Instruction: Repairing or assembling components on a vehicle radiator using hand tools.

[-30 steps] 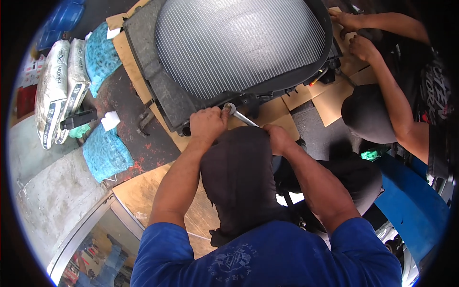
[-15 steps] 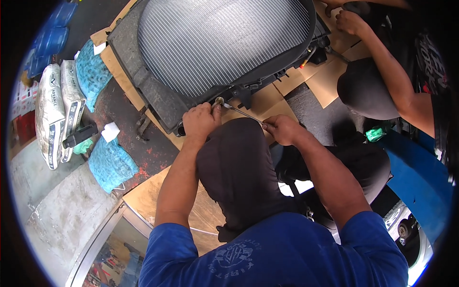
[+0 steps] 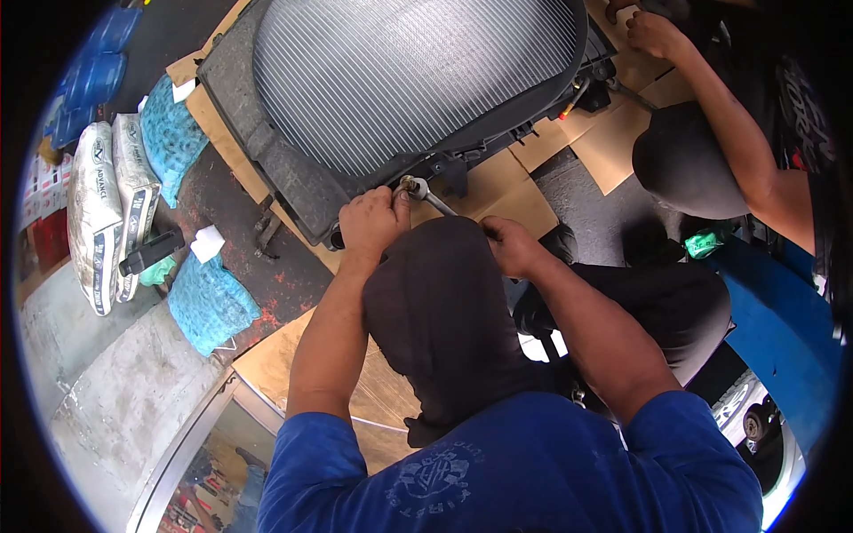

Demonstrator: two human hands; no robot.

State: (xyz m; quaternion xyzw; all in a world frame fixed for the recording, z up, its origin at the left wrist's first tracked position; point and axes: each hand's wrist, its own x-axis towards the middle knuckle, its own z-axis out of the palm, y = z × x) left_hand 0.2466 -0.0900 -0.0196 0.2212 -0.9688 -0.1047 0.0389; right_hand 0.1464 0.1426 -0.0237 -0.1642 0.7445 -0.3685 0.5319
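From the head view, the right hand [image 3: 513, 249] has drawn in closer to the dark-clothed knee [image 3: 435, 302] since half a second ago, and the wrench [image 3: 436, 202] now slopes more steeply behind it — fingers curled, though I can't tell their grip. The left hand [image 3: 371, 220] is folded at the radiator's [image 3: 413, 80] lower edge, thumb by the wrench's ring end, its hold unclear — cardboard [image 3: 506, 193] leaves some room beyond the handle, while the knee crowds it below.
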